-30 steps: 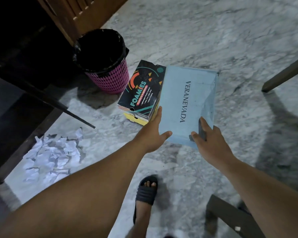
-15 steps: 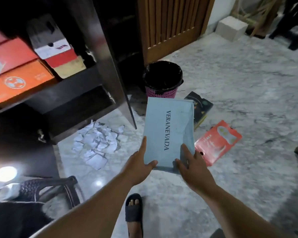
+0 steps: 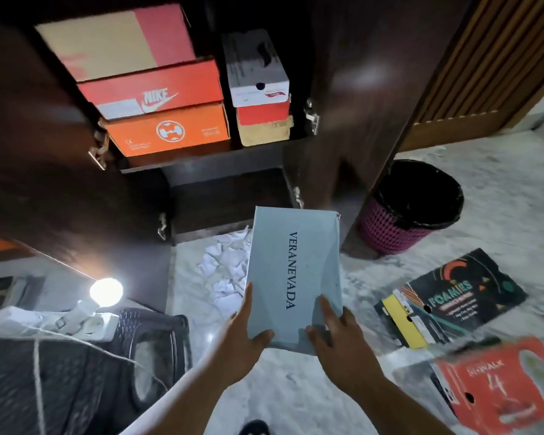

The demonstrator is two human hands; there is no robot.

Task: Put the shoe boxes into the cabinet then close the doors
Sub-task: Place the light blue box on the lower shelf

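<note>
I hold a pale blue shoe box (image 3: 291,271) marked VERANEVADA by its near end, my left hand (image 3: 244,334) on its left corner and my right hand (image 3: 336,337) on its right corner. It hangs above the floor in front of the dark cabinet (image 3: 208,158), whose two doors (image 3: 352,89) stand open. The upper shelf holds several boxes, among them an orange Nike box (image 3: 157,92). The lower shelf (image 3: 226,199) looks dark and bare. A black FOAMIES box (image 3: 449,299) and a red box (image 3: 496,387) lie on the floor to my right.
A pink bin with a black liner (image 3: 412,208) stands by the right door. Crumpled white paper (image 3: 223,265) lies on the marble floor before the cabinet. At left are a lit bulb (image 3: 106,291) and a dark plastic chair (image 3: 91,368). A wooden slatted door (image 3: 484,58) is far right.
I have lifted the blue box off the floor, away from the FOAMIES box, and carried it left toward the open cabinet. My view has swung up onto the shelves.
</note>
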